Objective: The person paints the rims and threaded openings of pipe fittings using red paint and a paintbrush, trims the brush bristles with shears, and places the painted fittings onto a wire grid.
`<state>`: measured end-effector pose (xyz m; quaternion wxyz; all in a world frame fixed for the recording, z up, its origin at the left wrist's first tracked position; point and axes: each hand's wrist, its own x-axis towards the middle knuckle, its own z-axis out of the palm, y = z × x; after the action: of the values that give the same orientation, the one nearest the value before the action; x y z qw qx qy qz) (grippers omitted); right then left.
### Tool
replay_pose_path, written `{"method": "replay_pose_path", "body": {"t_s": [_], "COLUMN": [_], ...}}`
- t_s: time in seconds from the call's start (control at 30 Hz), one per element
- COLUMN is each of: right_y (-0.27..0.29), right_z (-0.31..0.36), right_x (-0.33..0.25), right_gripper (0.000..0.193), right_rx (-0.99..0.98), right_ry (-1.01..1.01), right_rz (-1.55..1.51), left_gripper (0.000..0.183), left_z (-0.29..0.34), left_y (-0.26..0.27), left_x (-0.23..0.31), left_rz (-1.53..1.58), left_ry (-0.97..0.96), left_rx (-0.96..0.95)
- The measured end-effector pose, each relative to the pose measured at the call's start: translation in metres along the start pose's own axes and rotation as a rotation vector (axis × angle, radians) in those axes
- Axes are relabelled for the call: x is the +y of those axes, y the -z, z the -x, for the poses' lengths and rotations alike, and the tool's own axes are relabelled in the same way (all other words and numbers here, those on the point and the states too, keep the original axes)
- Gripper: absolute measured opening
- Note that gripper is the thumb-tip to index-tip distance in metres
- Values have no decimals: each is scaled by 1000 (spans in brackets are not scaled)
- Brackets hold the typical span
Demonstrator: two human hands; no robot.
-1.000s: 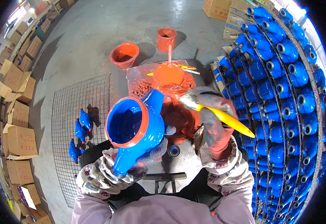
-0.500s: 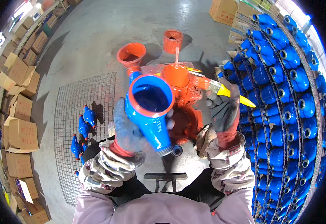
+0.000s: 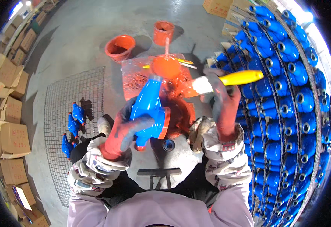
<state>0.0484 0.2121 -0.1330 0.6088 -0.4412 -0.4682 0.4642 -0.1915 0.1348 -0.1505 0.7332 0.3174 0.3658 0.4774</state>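
Observation:
My left hand (image 3: 122, 130), in a dark and red glove, is wrapped round a blue-painted metal pipe fitting (image 3: 145, 108). The fitting's bare narrow end points away from me, close to a round container of orange paint (image 3: 166, 67). Its wide, orange-rimmed mouth faces right, and its other end, near me, is orange too. In my gloved right hand (image 3: 224, 104) is a paintbrush (image 3: 245, 77) with a yellow handle. Its bristles, partly blurred, are orange and point left, beside the paint-smeared work surface (image 3: 176, 106).
Two orange-stained buckets (image 3: 120, 48) (image 3: 164, 34) stand beyond the paint. Several blue fittings (image 3: 73, 124) lie on a wire mesh (image 3: 55, 113) at left. On the right rises a tall stack of blue fittings (image 3: 273, 151). Cardboard boxes (image 3: 14, 138) line the left side.
My left hand has turned the fitting: its wide mouth went from facing me to facing right, its narrow end now points away. The brush has swung to nearly level, its handle tip higher.

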Motion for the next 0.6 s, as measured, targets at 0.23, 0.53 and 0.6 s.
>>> {"method": "replay_pose_path", "body": {"t_s": [0.23,0.53,0.6], "right_y": [23,24,16], "right_z": [-26,-21,-16], "right_x": [28,43,33], "right_gripper": [43,40,37], "right_rx": [-222,-316,-299], "right_ry": [113,286,345], "right_rz": [795,997,997], "left_gripper": [85,83,82], "left_z": [-20,-29,-27], "left_y": [-6,-13,-11], "left_x": [-43,-60,-58], "left_rz": [-1188,-1607,-1632], "left_ry": [-487,-549,-566], "left_rx": [14,-86,-69]}}
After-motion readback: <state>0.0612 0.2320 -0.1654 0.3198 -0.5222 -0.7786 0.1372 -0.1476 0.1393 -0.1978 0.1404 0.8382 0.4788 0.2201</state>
